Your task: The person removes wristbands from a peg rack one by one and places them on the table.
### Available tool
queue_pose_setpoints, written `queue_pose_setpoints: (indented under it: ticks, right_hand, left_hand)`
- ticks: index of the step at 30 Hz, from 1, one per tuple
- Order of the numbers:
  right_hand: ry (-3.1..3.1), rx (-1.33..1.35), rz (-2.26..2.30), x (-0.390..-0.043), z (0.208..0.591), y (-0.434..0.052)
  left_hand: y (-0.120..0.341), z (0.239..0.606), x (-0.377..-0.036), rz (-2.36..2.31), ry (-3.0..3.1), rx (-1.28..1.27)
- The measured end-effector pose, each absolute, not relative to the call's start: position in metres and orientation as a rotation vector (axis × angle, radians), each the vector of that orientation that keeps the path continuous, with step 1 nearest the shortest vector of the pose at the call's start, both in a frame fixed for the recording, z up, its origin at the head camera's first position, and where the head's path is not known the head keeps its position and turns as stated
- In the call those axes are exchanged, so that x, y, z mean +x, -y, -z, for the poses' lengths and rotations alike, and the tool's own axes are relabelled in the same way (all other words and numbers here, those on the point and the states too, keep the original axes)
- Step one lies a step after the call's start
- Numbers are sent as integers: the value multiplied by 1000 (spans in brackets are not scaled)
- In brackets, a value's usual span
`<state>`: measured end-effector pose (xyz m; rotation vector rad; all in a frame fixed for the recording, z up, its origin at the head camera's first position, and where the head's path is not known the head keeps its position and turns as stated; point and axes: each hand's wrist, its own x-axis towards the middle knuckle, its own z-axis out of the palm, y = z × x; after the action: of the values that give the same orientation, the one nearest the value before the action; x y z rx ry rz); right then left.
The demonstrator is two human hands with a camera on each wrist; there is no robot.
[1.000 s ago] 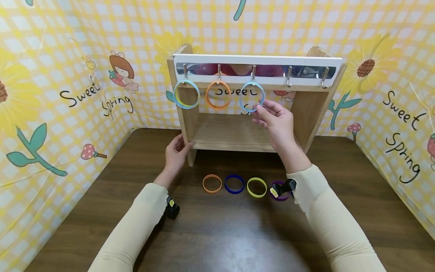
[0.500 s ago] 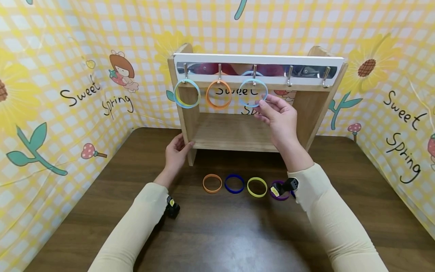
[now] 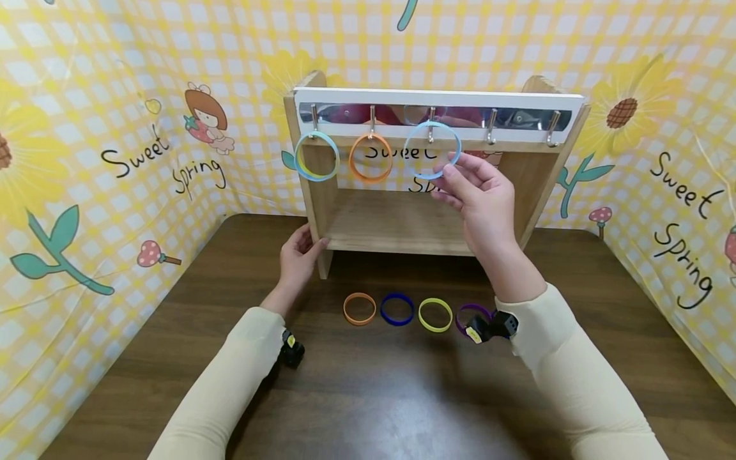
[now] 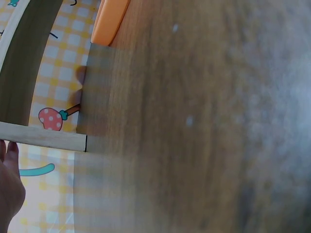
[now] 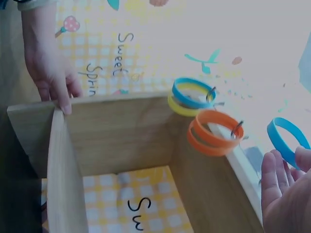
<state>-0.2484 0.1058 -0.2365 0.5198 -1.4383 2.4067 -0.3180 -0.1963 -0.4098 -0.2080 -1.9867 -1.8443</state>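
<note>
A light-blue wristband (image 5: 281,147) is pinched by the right hand (image 3: 483,201) just in front of the middle hook (image 3: 432,115), the wooden rack (image 3: 397,239) gripped by the left hand (image 3: 297,260).

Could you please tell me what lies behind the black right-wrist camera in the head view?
A purple ring on the table, its upper and left edges showing. The black camera covers most of its lower right side, which cannot be seen.

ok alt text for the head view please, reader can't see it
A person's right hand pinches a light blue bracelet in front of the middle hook on a wooden shelf whose side the left hand holds. Other bracelets hang from two hooks; more bracelets lie on the table.
</note>
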Motion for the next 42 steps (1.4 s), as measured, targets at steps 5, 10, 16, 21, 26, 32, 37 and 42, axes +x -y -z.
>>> queue_pose_setpoints:
  ticks: [5, 10, 16, 21, 26, 32, 37, 42]
  right_hand:
    - [1514, 573, -2379, -233, 244, -104]
    - [1619, 602, -2355, -220, 263, -103]
    - [1760, 592, -2368, -209, 289, -103]
    - [1877, 544, -2401, -204, 312, -104]
    - [1960, 502, -2413, -200, 328, -103]
    - [2059, 493, -2427, -195, 347, -99]
    - [2149, 446, -2444, -190, 360, -95]
    - [2215, 440, -2457, -188, 370, -93]
  left_hand:
    - [192, 394, -304, 1854, 1999, -222]
    - [191, 391, -301, 1864, 1989, -230]
    - [194, 399, -309, 1879, 1964, -232]
    - [192, 393, -304, 1879, 1965, -246]
    - [192, 393, -303, 1873, 1970, -238]
    - [192, 393, -302, 1880, 1967, -236]
    - [191, 391, -300, 1869, 1983, -225]
    - [191, 392, -302, 1871, 1979, -218]
